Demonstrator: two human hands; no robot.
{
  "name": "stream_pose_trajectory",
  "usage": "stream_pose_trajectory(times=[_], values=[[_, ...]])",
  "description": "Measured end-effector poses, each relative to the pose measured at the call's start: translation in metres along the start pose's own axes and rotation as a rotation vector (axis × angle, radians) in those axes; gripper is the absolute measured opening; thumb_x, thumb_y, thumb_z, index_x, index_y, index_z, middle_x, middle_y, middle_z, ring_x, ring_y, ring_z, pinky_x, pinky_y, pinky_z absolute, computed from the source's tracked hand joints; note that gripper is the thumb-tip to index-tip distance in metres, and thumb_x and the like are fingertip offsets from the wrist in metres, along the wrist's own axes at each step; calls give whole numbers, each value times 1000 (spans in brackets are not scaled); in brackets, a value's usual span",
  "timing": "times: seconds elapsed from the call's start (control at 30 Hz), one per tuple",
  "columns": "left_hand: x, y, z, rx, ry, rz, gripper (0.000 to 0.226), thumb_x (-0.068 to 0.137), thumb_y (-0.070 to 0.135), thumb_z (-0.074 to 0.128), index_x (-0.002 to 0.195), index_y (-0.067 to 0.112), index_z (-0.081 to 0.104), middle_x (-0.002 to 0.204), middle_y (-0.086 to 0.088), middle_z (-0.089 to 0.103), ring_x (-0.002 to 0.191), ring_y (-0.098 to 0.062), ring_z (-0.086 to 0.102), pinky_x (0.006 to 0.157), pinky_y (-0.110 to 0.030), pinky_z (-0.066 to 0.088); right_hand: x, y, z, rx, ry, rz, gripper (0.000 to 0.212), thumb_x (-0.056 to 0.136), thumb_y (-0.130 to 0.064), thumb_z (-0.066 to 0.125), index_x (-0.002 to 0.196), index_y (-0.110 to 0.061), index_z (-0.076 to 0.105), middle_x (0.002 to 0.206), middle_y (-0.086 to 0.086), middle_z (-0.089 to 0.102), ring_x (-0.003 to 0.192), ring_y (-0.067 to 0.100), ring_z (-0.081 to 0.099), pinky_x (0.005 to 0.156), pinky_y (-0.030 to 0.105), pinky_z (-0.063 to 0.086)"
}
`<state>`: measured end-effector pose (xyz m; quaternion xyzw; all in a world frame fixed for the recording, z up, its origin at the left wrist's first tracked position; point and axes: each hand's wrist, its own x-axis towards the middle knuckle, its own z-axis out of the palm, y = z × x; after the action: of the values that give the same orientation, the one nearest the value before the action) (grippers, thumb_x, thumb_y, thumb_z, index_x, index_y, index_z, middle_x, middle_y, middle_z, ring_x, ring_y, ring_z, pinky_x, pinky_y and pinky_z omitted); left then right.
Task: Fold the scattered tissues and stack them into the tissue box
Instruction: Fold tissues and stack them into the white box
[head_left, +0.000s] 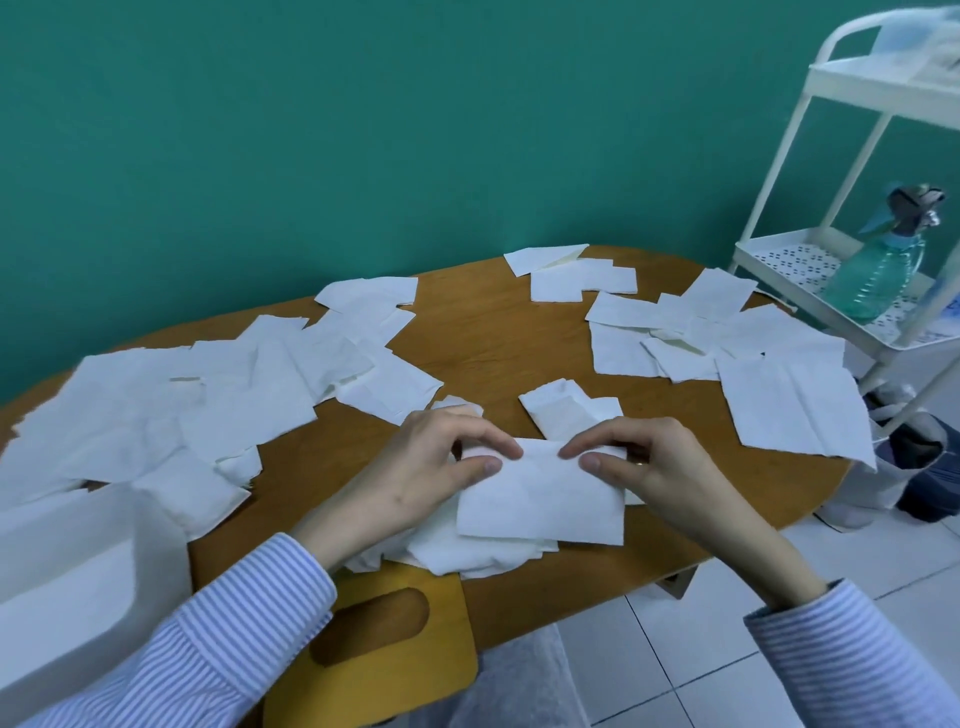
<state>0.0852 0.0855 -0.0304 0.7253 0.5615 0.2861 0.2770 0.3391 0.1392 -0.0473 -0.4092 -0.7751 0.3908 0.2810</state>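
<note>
- the left hand (436, 467) pinched the upper left edge of a folded tissue (540, 501) between thumb and curled fingers.
- the right hand (644, 462) pinched the upper right edge of the same tissue in the same way.
- that tissue lay on a small pile of tissues (467, 551) at the near edge of the wooden table (483, 332).
- loose tissues (218, 395) were spread across the left of the table, more tissues (727, 338) on the right.
- the white tissue box (67, 577) sat open at the near left, its wooden lid (374, 639) just beside it.
- a white cart (810, 260) held a green spray bottle (878, 265) at the right.
</note>
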Motion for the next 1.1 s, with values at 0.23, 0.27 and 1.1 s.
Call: stream_pose_trajectory(times=[0.23,0.27,1.1], values=[[-71,-8,-74,7,208,-121,24,86,16,77,99,36,78,90,13,68,72,-7,54,67,-14,40,37,-71,40,16,-106,-161,19,89,-14,70,90,-32,79,89,-18,72,72,14,60,62,29,45],[-83,-9,-85,22,234,-143,24,86,16,77,99,36,78,89,15,68,73,-8,55,68,-14,41,42,-83,49,11,-130,-194,19,89,-14,71,91,-31,79,90,-17,72,73,11,60,61,26,44],[-291,-129,-187,321,419,-552,23,88,19,76,103,37,75,97,20,64,78,1,56,70,-15,42,91,-212,310,-488,-456,-591,27,92,-13,57,102,-30,75,102,-10,70,99,12,61,99,30,35]])
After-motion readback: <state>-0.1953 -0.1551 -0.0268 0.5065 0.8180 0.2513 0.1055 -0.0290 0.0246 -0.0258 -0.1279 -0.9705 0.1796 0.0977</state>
